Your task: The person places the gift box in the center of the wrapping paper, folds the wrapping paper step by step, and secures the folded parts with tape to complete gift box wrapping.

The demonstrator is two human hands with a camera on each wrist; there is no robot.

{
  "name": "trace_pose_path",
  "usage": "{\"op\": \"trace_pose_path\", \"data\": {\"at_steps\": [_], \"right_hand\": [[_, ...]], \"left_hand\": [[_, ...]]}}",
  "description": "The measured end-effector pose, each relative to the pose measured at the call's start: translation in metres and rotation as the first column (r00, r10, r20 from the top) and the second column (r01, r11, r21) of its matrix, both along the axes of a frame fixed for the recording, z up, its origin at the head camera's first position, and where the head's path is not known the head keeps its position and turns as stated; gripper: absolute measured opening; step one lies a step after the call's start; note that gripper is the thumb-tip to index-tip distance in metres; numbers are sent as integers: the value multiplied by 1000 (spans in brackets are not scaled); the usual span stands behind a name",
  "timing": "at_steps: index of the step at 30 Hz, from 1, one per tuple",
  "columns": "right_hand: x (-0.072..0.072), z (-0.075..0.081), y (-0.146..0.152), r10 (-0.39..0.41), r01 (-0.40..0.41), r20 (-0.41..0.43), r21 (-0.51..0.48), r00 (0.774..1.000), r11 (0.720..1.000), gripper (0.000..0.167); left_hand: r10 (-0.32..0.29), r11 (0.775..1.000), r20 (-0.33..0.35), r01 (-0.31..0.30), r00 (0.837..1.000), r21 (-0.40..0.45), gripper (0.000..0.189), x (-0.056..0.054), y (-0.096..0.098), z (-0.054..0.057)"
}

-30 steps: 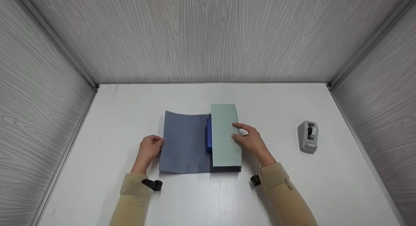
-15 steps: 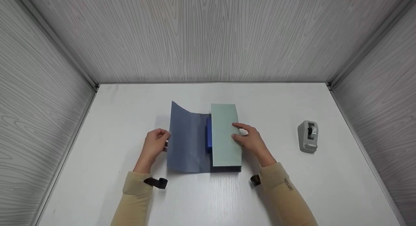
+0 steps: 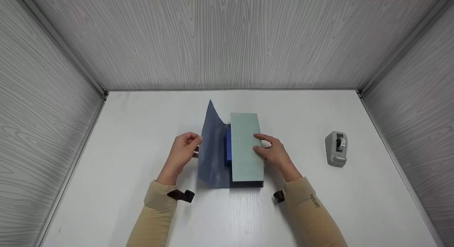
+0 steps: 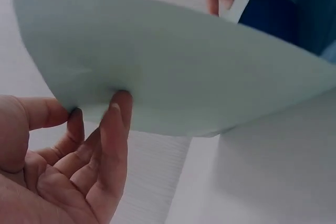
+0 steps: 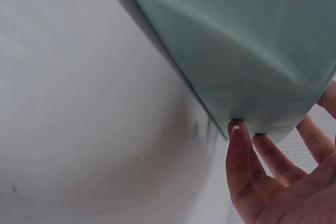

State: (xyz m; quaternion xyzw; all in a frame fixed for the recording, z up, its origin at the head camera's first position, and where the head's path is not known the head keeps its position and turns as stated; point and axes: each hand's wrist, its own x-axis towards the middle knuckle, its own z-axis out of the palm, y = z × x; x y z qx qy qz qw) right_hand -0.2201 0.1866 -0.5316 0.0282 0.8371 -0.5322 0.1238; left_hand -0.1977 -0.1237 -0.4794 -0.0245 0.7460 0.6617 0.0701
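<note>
A sheet of paper (image 3: 212,151), blue-grey inside and pale green outside, lies partly round a blue box (image 3: 228,147). Its right part is folded over the box as a pale green flap (image 3: 245,144). My left hand (image 3: 182,152) pinches the sheet's left edge and holds that side up in a curve; in the left wrist view thumb and fingers meet at the edge of its green face (image 4: 168,66). At the flap's right edge, my right hand (image 3: 276,155) holds the folded paper, fingertips against its green side (image 5: 252,87). Most of the box is hidden under the flap.
A grey tape dispenser (image 3: 336,149) with a roll of tape stands on the right of the white table (image 3: 305,112). Grey wood-grain panels (image 3: 227,41) close off the back and both sides.
My left hand has moved right and lifted the sheet's left edge from nearly flat to steeply raised, closer to the box. My right hand has stayed in place on the folded flap.
</note>
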Motion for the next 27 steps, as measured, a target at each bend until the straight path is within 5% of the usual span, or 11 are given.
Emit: {"op": "trace_pose_path", "data": {"at_steps": [9,18,27], "right_hand": [[-1,-1,1,10,-10,-11,11,1000,1000,51],[0,-1,1,20,-20,-17,8,1000,1000,51],[-1,-3,1,21,-21,-30,5,999,1000,51]], "left_hand": [[-38,999,-20,39,999,31,15,-5,25,13],[-108,989,-25,110,994,98,15,-8,51,12],[-169,986,-69,169,983,0,14,-11,73,6]]}}
